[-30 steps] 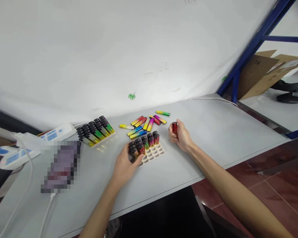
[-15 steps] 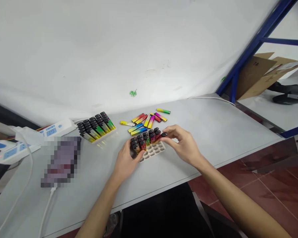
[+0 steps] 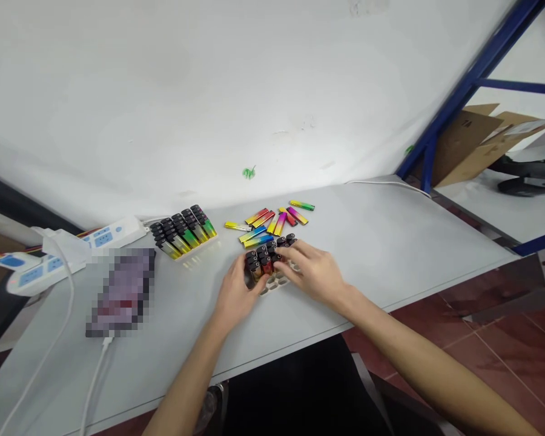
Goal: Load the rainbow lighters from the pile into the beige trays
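A pale tray (image 3: 276, 282) with round-edged slots stands in front of me, partly filled with upright black-topped lighters (image 3: 266, 265). My left hand (image 3: 237, 295) wraps round the tray's left end, thumb in front and fingers behind, steadying the lighters there. Over the tray's middle, my right hand (image 3: 317, 272) pinches a lighter (image 3: 279, 257) by its black top, beside the standing ones; its lower part is hidden by the fingers. Behind the tray lies a loose pile of shiny coloured lighters (image 3: 278, 224). A second tray (image 3: 200, 247), packed with upright lighters, stands to the left.
A blurred-out phone-like object (image 3: 122, 290) with a white cable lies at left on the grey table (image 3: 390, 242). Behind it is a white power strip (image 3: 104, 236). A white wall backs the table. At right are a blue frame (image 3: 454, 97) and cardboard boxes (image 3: 467, 142).
My right hand has moved left, bringing the lighter from the tray's right side to among the upright ones. My left hand keeps its hold. The view has shifted slightly.
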